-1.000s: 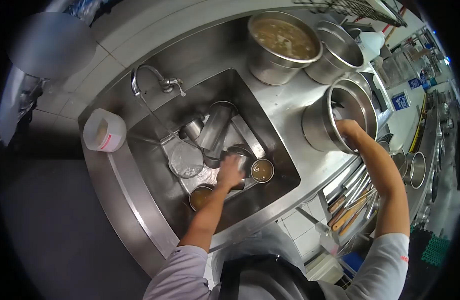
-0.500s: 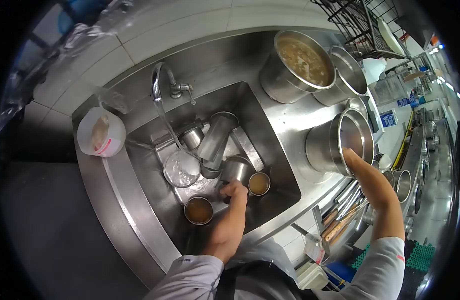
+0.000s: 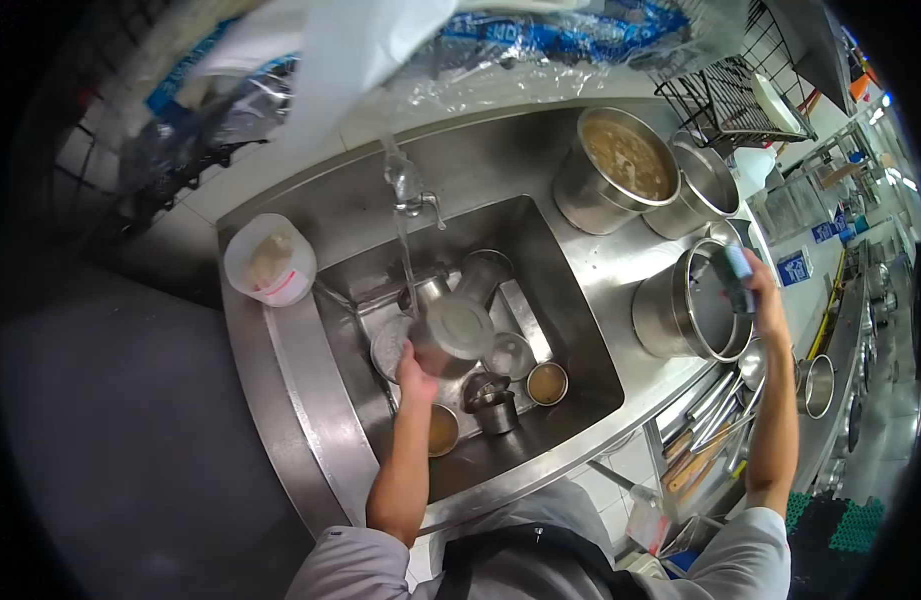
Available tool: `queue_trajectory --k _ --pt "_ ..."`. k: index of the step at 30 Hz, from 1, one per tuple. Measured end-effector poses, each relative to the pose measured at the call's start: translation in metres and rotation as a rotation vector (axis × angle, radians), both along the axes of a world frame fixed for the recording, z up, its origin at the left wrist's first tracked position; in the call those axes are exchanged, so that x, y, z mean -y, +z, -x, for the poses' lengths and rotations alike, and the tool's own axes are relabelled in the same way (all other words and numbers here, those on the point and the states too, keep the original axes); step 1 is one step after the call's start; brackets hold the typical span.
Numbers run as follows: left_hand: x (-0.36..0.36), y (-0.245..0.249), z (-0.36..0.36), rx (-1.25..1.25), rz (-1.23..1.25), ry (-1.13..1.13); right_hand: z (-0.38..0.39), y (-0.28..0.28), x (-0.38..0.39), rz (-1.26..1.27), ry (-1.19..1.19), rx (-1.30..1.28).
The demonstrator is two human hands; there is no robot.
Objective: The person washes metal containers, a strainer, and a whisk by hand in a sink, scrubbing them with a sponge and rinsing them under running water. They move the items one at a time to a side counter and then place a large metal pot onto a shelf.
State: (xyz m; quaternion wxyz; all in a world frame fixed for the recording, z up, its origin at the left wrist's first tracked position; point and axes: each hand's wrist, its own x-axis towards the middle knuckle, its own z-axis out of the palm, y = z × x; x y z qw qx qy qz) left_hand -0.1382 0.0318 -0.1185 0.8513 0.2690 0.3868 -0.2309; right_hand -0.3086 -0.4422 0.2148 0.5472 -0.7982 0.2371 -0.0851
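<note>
My left hand (image 3: 415, 376) is closed on a metal container (image 3: 455, 328), tilted with its round base facing up, beside the stream of water in the sink (image 3: 571, 300). Over the mouth of a large steel pot (image 3: 665, 312) on the counter, my right hand (image 3: 767, 298) grips a dark scouring sponge (image 3: 733, 280) with a pale side. Below the held container lie small metal cups (image 3: 497, 410) and a round clear-looking vessel (image 3: 509, 354). A cup of brownish liquid (image 3: 548, 384) stands at the sink's right, and another (image 3: 441, 430) is partly behind my left forearm.
The faucet (image 3: 406, 195) runs at the sink's back. A white plastic tub (image 3: 271, 262) stands on the left ledge. A tall pot of cloudy brown liquid (image 3: 626, 165) and another pot (image 3: 706, 185) occupy the back right counter. Long-handled utensils (image 3: 696, 440) lie below the counter's right edge.
My left hand has lifted the metal container from the sink bottom towards the water. My right hand has come out of the large pot with the sponge. The camera view has shifted.
</note>
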Motion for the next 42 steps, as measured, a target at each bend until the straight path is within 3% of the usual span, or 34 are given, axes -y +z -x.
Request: queue_trajectory --k 1,2,4,5,6,7,10,12,13,16,19,22,24,25,28,29,32,33,35,36,37,40,42 --pt "-0.009 -0.005 -0.023 0.136 0.024 0.01 -0.008 -0.004 -0.012 0.104 0.037 0.054" --pt "-0.01 -0.014 -0.043 0.274 0.05 0.02 -0.027 -0.002 -0.049 0.36 0.182 0.072" --pt "0.006 -0.012 -0.078 0.335 -0.161 0.075 -0.065 -0.035 -0.128 0.354 0.142 0.014" --pt "0.012 -0.007 -0.089 0.364 -0.266 0.107 -0.085 -0.072 -0.156 0.383 0.259 0.247" --pt "0.016 0.0 -0.094 0.357 -0.255 0.122 -0.11 -0.092 -0.197 0.332 0.328 0.336" --pt "0.019 0.005 -0.098 0.349 -0.245 0.135 -0.135 -0.118 -0.228 0.448 0.402 0.451" --pt "0.01 0.016 -0.087 0.432 -0.033 0.163 -0.184 -0.163 -0.313 0.637 0.544 0.527" --pt "-0.003 0.021 -0.07 0.439 0.186 0.205 -0.208 -0.158 -0.344 0.81 0.695 0.567" --pt "-0.012 0.02 -0.067 0.404 0.141 0.244 -0.22 -0.152 -0.353 0.797 0.797 0.582" --pt "-0.021 0.072 -0.034 0.38 -0.215 0.214 -0.278 -0.175 -0.375 0.725 0.965 0.259" --pt "-0.03 0.076 -0.027 0.321 -0.325 0.345 -0.316 -0.206 -0.366 0.134 0.807 -0.08" --pt "-0.034 0.076 -0.039 0.284 -0.35 0.495 -0.268 -0.218 -0.373 0.332 0.312 0.354" --pt "-0.025 0.094 -0.046 0.285 -0.477 0.524 -0.233 -0.227 -0.378 0.362 0.354 0.513" --pt "-0.032 0.054 -0.056 0.307 -0.416 0.532 -0.223 -0.22 -0.377 0.368 0.365 0.553" --pt "-0.01 0.049 -0.049 0.342 -0.377 0.469 -0.255 -0.24 -0.358 0.304 0.45 0.571" --pt "-0.003 0.047 -0.049 0.281 -0.517 0.515 -0.27 -0.243 -0.355 0.273 0.373 0.356" --pt "0.012 0.048 -0.055 0.308 -0.477 0.47 -0.275 -0.247 -0.339 0.339 0.422 0.307" --pt "0.014 0.048 -0.06 0.386 -0.597 0.337 -0.271 -0.247 -0.343 0.446 0.449 0.645" --pt "0.018 0.045 -0.06 0.511 -0.826 0.052 -0.263 -0.226 -0.341 0.518 0.706 0.65" --pt "0.02 0.045 -0.061 0.498 -0.764 0.091 -0.266 -0.212 -0.339 0.551 0.825 0.658" --pt "0.021 0.046 -0.065 0.489 -0.702 0.133 -0.279 -0.212 -0.335 0.568 0.949 0.509" --pt "0.013 0.064 -0.055 0.3 -0.689 0.084 -0.327 -0.194 -0.307 0.211 1.061 -0.289" --pt "0.004 0.077 -0.051 0.312 -0.496 0.147 -0.332 -0.241 -0.282 -0.482 0.767 -0.454"
